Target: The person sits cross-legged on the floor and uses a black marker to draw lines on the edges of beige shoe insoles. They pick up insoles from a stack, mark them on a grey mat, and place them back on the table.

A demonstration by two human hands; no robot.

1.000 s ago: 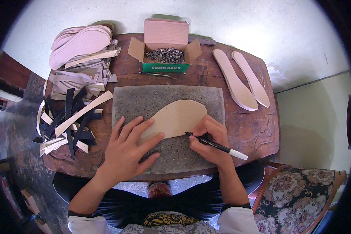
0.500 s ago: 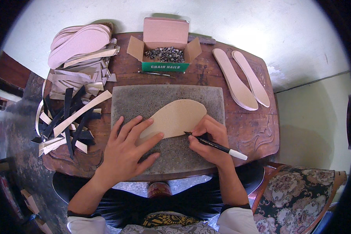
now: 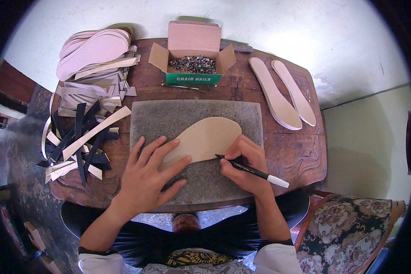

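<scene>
A tan, sole-shaped insole (image 3: 208, 137) lies on a grey stone slab (image 3: 146, 119), its wide end toward the upper right. My left hand (image 3: 153, 171) rests over its narrow end with the fingers spread, pressing it flat. In my right hand (image 3: 246, 164) is a black marker pen (image 3: 249, 169) with a white end, pinched between thumb and fingers. The pen's dark tip meets the insole's lower edge near the middle. Part of the insole is hidden under my left fingers.
An open box of small nails (image 3: 194, 66) stands behind the slab, with a thin dark tool (image 3: 182, 86) before it. Two groups of insoles (image 3: 276, 98) lie at right. Stacked pink insoles (image 3: 93, 50) and black and cream strips (image 3: 80, 141) crowd the left. A flowered chair (image 3: 347, 233) stands lower right.
Almost nothing differs. The marker's white end and my right hand have shifted very slightly; the left hand stays in place on the insole.
</scene>
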